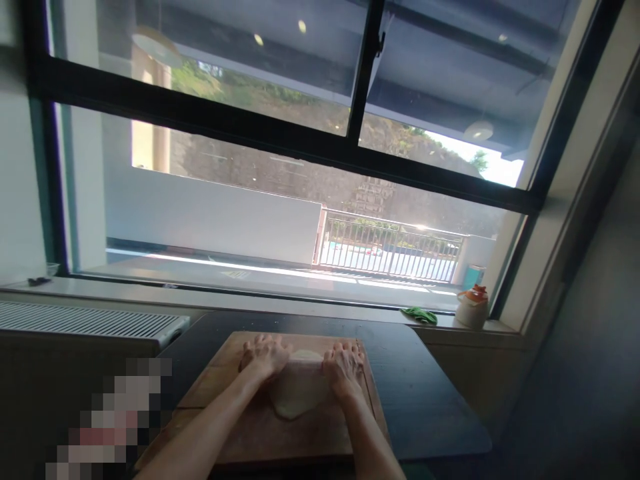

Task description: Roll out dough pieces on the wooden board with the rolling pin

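A sheet of pale rolled-out dough point(296, 397) lies flat on a wooden board point(295, 443). Across its far part runs a light rolling pin point(307, 361), faint against the dough, with its middle showing between my hands. My left hand point(265, 355) is curled over the pin's left end, knuckles up. On the other end, my right hand point(344, 363) has its fingers bent over the pin, close to the board's right side. My palms and the pin's ends are hidden under the hands.
The board rests on a dark table point(425, 393) against a window sill point(300, 305). On the sill at right are a green cloth point(420, 315) and a white container with an orange top point(473, 308). A radiator point(90, 320) stands at left.
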`<state>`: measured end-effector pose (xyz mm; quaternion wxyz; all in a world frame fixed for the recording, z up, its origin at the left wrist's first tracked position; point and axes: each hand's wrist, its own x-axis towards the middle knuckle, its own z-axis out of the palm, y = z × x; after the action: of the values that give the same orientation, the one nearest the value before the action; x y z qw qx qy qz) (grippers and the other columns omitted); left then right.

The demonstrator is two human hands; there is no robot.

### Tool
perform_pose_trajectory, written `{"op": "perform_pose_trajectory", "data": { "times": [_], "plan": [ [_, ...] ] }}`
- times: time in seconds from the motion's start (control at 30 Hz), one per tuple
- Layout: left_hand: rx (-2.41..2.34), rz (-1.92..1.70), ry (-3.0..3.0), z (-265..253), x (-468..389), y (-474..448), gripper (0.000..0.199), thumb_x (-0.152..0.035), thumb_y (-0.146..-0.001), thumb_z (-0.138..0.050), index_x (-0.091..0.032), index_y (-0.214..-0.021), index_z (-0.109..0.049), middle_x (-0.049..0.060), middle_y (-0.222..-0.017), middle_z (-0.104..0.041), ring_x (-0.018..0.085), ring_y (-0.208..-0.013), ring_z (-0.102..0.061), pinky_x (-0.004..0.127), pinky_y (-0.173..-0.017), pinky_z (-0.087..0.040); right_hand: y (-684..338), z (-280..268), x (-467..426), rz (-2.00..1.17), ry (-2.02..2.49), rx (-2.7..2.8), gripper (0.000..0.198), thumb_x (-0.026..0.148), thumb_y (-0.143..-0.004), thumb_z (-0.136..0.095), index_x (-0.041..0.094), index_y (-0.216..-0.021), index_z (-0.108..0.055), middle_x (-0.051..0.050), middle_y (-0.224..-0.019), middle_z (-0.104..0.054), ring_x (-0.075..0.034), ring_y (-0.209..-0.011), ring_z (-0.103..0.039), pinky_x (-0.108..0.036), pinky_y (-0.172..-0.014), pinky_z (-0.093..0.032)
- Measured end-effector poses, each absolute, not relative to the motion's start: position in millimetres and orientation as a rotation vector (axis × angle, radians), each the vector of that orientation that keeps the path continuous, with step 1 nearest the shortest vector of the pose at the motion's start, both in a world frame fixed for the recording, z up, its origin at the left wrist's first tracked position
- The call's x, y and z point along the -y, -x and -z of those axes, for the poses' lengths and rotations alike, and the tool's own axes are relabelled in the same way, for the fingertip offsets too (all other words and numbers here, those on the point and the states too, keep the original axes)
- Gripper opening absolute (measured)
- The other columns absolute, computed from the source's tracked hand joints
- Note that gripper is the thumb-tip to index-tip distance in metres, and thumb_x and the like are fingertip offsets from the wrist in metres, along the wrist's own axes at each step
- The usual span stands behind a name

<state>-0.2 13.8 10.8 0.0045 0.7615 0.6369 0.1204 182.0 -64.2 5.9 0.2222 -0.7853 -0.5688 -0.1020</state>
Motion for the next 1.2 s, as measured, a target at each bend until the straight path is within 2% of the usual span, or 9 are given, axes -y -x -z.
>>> {"op": "perform_pose_trajectory", "data": {
  "times": [0.3, 0.6, 0.9, 1.2],
  "plan": [
    [-2.055, -0.532, -2.431, -7.2, 9.6, -0.4, 0.043, -0.043, -0.085, -0.034, -0.021, -0.090, -0.070, 0.013, -0.107, -0.065, 0.031, -0.108, -0.051, 0.049, -0.092, -0.032, -178.9, 2.2, 84.2, 0.336, 2.114, 1.594, 0.034, 0.033, -0.091, -0.037, 0.021, -0.086, -0.069, -0.011, -0.102, -0.063, -0.024, -0.100, -0.053, -0.038, -0.091, -0.032],
    [-2.058, -0.450, -2.372, -1.9, -36.8, -5.4, 0.043, -0.045, -0.082, -0.034, -0.022, -0.092, -0.069, 0.014, -0.108, -0.065, 0.033, -0.108, -0.051, 0.052, -0.091, -0.033, -187.2, -0.3, 50.6, 0.307, 2.135, 1.562, 0.032, 0.032, -0.089, -0.038, 0.022, -0.086, -0.068, -0.010, -0.097, -0.064, -0.024, -0.098, -0.053, -0.038, -0.091, -0.032],
    [-2.058, -0.461, -2.287, 1.7, -87.2, -12.6, 0.043, -0.044, -0.077, -0.041, -0.019, -0.103, -0.065, 0.015, -0.115, -0.062, 0.033, -0.113, -0.049, 0.052, -0.093, -0.035, -196.7, -13.0, 3.7, 0.122, 2.260, 1.565, 0.030, 0.034, -0.084, -0.042, 0.020, -0.092, -0.067, -0.011, -0.102, -0.062, -0.025, -0.095, -0.055, -0.036, -0.079, -0.038],
    [-2.062, -0.433, -2.318, 7.8, -87.0, -12.0, 0.041, -0.041, -0.076, -0.041, -0.021, -0.101, -0.065, 0.014, -0.114, -0.063, 0.032, -0.112, -0.050, 0.052, -0.092, -0.035, -196.4, -13.2, 8.2, 0.118, 2.247, 1.567, 0.028, 0.033, -0.084, -0.043, 0.021, -0.090, -0.067, -0.011, -0.101, -0.063, -0.025, -0.094, -0.056, -0.036, -0.080, -0.039]
  ]
}}
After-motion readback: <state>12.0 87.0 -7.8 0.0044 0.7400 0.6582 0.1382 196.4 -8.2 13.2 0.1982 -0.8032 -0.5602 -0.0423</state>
